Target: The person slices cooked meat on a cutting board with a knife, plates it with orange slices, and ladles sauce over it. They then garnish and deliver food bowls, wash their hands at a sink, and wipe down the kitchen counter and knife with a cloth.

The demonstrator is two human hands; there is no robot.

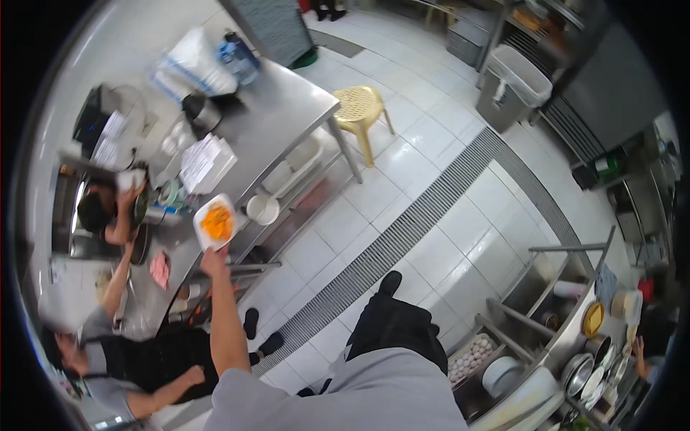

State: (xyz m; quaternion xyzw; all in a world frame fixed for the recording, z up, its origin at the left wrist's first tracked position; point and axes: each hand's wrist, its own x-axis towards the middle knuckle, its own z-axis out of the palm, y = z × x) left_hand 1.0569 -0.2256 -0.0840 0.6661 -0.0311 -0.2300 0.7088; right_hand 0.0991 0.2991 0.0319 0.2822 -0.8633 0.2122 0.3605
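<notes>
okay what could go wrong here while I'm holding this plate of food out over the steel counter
The plate is held at its near edge by one outstretched hand, so it could tip and spill the orange food. A co-worker stands close beside that arm and might bump it. The steel counter nearby is crowded with papers and containers.

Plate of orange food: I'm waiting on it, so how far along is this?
Done: orange food lies on the white plate. In hand: the left hand holds the white plate at the steel counter edge, beside a co-worker. Left: the white plate is not yet set down.
</notes>
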